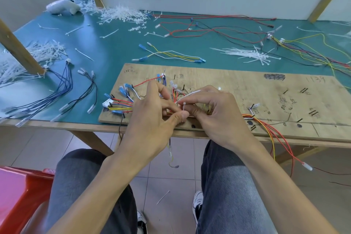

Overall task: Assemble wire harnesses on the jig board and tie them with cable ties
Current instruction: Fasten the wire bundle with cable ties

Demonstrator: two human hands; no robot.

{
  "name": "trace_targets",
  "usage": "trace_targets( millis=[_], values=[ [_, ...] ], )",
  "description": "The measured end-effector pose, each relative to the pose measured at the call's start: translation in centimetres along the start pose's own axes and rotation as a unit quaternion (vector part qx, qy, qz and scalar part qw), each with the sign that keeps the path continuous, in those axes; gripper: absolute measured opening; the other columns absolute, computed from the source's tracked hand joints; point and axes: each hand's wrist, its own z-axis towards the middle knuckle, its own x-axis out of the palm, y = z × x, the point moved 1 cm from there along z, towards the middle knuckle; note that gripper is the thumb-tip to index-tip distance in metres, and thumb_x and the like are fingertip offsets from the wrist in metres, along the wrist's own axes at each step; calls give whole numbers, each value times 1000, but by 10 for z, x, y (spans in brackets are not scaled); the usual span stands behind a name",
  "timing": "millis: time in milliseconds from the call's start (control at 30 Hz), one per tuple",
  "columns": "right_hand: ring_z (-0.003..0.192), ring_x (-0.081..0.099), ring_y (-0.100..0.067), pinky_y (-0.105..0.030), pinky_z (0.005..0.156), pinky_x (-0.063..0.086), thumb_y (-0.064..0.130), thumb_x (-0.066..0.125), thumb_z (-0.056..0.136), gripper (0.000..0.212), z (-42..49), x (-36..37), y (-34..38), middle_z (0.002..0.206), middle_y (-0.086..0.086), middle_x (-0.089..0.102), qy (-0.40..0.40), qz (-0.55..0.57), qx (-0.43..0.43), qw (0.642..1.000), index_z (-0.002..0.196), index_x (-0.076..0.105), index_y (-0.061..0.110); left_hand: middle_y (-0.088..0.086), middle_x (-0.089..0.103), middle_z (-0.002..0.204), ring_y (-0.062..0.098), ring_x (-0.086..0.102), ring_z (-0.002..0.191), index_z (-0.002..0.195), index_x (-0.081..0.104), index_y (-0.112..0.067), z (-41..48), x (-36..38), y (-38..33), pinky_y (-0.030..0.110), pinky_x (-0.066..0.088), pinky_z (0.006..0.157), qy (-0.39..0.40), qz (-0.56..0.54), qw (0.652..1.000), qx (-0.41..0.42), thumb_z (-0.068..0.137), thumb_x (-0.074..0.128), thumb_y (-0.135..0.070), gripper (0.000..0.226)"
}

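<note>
A plywood jig board [237, 89] lies on the green table, with nails and a harness of red, yellow, blue and white wires [121, 105] routed across it. Both hands meet over the bundle near the board's front edge. My left hand [152, 119] pinches the head of a white cable tie [184, 105] between thumb and forefinger. My right hand [214, 112] holds the same tie, whose tail curves up and to the right toward [191, 93]. The wires under my fingers are mostly hidden.
Loose cable ties lie in piles at the back [121, 14], left [45, 51] and right [250, 55]. Spare wire sets [171, 55] and blue wires [62, 85] lie on the table. Wooden posts [19, 49] stand at the left. A red stool [20, 195] is beside my knee.
</note>
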Motion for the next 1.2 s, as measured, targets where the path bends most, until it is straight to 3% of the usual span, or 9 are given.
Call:
trace_targets(
  millis=[133, 467, 1200],
  values=[
    [109, 66, -11, -55, 101, 47, 14, 78, 94, 18, 0, 0, -1, 100, 18, 78, 3, -2, -2, 1000, 104, 84, 27, -25, 72, 77, -1, 54, 69, 99, 44, -18, 3, -2, -2, 7, 41, 66, 11, -3, 1000, -16, 82, 88, -29, 48],
    [105, 67, -11, -57, 98, 48, 14, 78, 94, 19, -1, 1, -1, 100, 18, 78, -10, -12, -11, 1000, 106, 84, 28, -23, 76, 78, 1, 51, 68, 96, 36, -30, 4, -3, -2, 8, 41, 67, 25, -19, 999, -32, 86, 84, -35, 49],
    [108, 67, -12, -57, 99, 48, 15, 77, 94, 21, -1, 0, -1, 103, 18, 78, 1, -21, -4, 1000, 107, 83, 30, -26, 75, 77, 4, 49, 69, 95, 37, -30, 5, -1, 0, 16, 38, 64, 29, -16, 999, -36, 86, 83, -39, 48]
  ],
)
